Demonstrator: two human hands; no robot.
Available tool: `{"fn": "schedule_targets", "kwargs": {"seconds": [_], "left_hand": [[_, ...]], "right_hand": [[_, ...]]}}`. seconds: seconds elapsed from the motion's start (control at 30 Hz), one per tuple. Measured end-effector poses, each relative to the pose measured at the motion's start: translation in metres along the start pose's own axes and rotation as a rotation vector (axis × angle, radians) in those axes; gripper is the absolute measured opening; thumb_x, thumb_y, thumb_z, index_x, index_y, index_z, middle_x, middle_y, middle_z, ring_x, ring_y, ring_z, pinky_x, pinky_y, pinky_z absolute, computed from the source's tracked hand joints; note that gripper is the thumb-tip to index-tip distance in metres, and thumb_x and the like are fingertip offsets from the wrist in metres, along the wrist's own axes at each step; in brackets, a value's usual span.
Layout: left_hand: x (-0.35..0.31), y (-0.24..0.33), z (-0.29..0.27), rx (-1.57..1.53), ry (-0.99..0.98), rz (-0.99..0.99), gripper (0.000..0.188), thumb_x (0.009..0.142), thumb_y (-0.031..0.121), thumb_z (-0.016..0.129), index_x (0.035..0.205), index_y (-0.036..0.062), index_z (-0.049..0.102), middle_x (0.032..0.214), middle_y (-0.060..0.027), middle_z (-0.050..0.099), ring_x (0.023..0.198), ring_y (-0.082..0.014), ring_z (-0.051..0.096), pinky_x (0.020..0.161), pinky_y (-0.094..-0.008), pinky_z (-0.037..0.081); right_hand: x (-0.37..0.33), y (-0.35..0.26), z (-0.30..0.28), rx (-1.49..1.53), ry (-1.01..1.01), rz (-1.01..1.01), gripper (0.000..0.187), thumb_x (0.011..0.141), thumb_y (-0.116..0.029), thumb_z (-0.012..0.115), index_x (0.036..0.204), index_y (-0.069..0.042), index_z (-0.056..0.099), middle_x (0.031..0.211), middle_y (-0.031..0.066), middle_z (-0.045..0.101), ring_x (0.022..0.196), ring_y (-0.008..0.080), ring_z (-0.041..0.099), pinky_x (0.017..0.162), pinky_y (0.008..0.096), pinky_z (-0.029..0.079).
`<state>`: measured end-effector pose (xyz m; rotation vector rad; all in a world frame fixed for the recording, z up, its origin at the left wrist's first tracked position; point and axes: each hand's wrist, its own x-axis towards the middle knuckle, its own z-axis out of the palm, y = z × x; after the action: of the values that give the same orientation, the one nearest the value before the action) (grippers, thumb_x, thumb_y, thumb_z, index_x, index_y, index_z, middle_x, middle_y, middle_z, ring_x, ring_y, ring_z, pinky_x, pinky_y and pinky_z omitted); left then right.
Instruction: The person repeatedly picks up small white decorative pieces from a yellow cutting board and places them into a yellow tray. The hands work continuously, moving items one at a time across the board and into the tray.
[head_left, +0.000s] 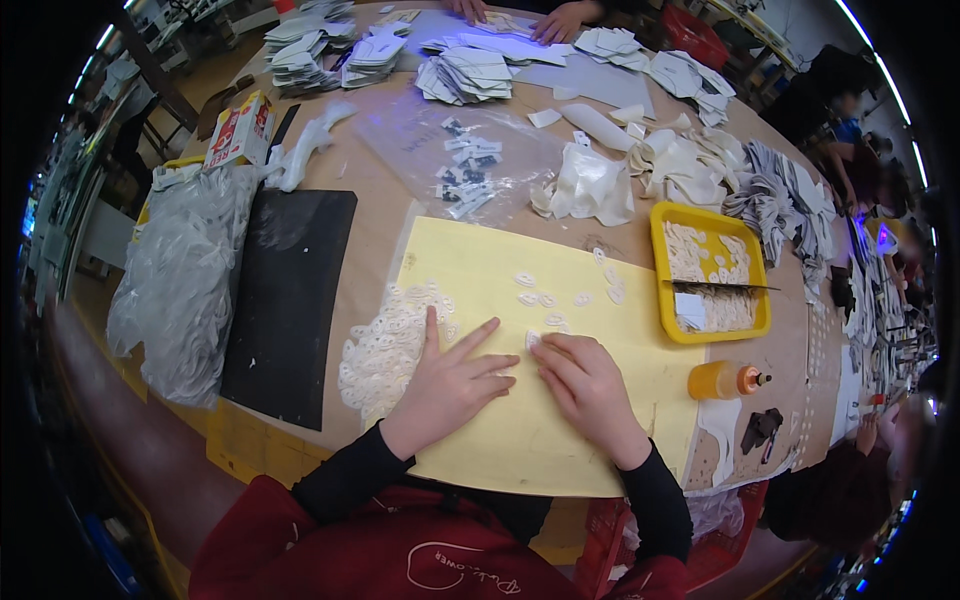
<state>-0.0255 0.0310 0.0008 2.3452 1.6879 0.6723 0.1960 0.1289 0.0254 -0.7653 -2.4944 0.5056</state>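
My left hand [452,382] lies spread over a yellow sheet [490,450], its index finger beside a heap of small white oval pieces [380,350]. Between the thumb and fingertips of my right hand [585,385] is a small white oval piece [532,340], pinched at the sheet's middle. Just beyond both hands, several loose oval pieces [527,280] lie scattered on the sheet. To the right stands a yellow tray [662,290] holding many such pieces, with a dark thin strip [725,285] across it.
An orange bottle [710,381] lies at the right, near a dark clip-like tool [762,428]. On the left are a black board [290,300] and a plastic bag [185,280]. Cut-piece stacks [463,76] stand at the far side, where another person's hands [560,22] work.
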Motion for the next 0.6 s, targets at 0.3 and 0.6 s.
{"fn": "schedule_targets", "kwargs": {"seconds": [0.3,0.6], "left_hand": [[0.002,-0.006,-0.014,-0.105,0.134,-0.153,0.006,0.092,0.017,0.076,0.098,0.015,0.078,0.115,0.0038,0.07,0.136,-0.0232,0.057,0.121,-0.0787,0.004],[0.006,0.0,-0.016,-0.295,0.135,-0.132,0.017,0.097,0.016,0.072,0.113,0.0149,0.076,0.122,0.0021,0.07,0.138,-0.0242,0.056,0.123,-0.0734,0.009]], "right_hand": [[-0.002,0.009,0.002,-0.002,-0.072,-0.135,0.027,0.087,-0.007,0.078,0.113,-0.006,0.073,0.122,0.0087,0.07,0.113,0.0297,0.065,0.099,0.0411,0.05],[-0.004,0.001,0.009,0.012,0.039,0.17,0.019,0.086,-0.015,0.08,0.102,-0.006,0.074,0.094,0.0058,0.065,0.094,0.0261,0.061,0.084,0.0393,0.046]]}}
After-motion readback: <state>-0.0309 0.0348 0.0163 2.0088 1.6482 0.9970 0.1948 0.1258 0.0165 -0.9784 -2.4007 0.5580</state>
